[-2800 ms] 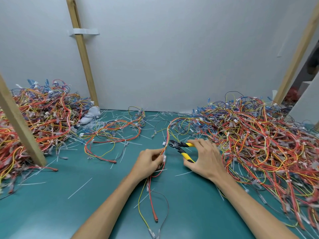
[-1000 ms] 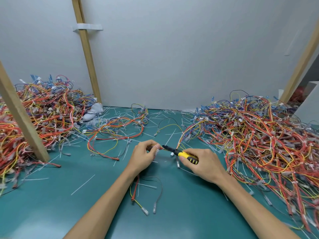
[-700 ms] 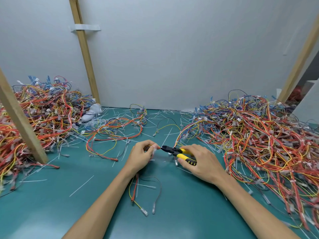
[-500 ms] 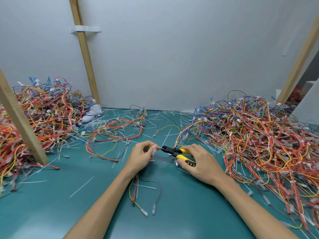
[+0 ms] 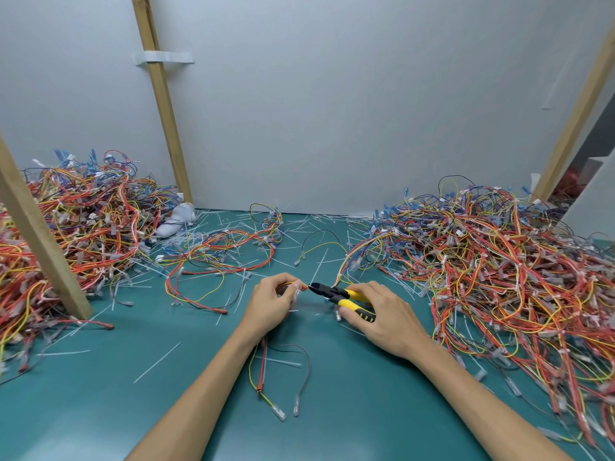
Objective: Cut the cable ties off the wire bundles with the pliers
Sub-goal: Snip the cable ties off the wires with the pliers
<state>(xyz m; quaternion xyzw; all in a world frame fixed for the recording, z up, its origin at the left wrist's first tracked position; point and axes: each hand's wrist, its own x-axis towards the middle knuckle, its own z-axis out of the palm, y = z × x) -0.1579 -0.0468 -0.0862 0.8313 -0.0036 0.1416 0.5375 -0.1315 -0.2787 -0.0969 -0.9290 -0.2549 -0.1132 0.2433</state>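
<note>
Red and yellow wires of the bundle (image 5: pixel 263 364) trail toward the person from the left hand (image 5: pixel 271 306), which pinches them at its fingertips. Just right of that pinch, the pliers (image 5: pixel 334 292) point leftward at it, handles gripped by the right hand (image 5: pixel 382 319). The tie is too small to see.

Left hand (image 5: pixel 271 306), right hand (image 5: pixel 379 316), both curled

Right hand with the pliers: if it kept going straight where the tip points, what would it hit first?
Probably the wire bundle pinched in the left hand: the pliers in the right hand point straight at it, tip nearly touching, though depth is unclear.
</note>
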